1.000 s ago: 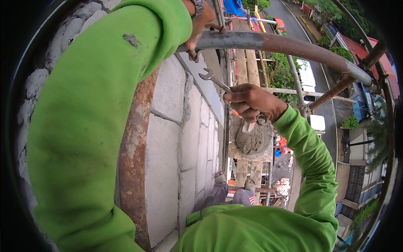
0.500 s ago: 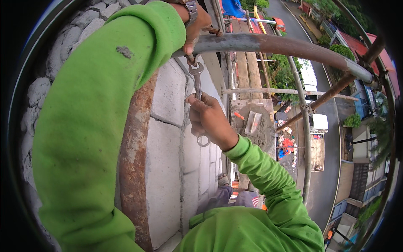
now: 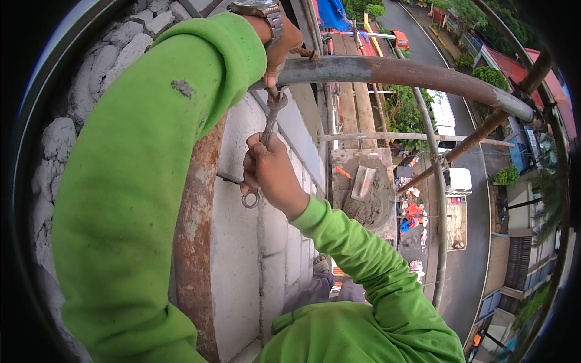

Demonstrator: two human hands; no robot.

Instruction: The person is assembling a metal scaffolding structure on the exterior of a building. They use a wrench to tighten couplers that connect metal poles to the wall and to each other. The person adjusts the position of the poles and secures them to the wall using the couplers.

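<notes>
Gripping the wrench (image 3: 270, 126) by its shank, the right hand (image 3: 270, 172) has its thumb and fingers closed together around the metal. The wrench stands nearly upright in the view, leaning a little to the right at the top, with its forked end up at the bolt (image 3: 273, 92) under the pipe (image 3: 387, 70) and its ring end showing below the fingers. Whether the fork is fully seated on the bolt I cannot tell.

The left hand (image 3: 283, 55), a watch (image 3: 273, 24) on its wrist, is at the near end of the pipe, its fingertips just above the bolt. Part of it is hidden behind the pipe, so I cannot tell what it is clamped on. A rusty threaded rod (image 3: 304, 53) sticks out beside it.

Left of the wrench runs a rusty beam (image 3: 196, 242), alongside a pale block wall (image 3: 235, 260). Lower down, to the right, a trowel (image 3: 364, 183) lies on wet mortar (image 3: 370, 213) spread over a board (image 3: 342, 158). Beyond, a white truck (image 3: 458, 181) is on the road (image 3: 478, 254).
</notes>
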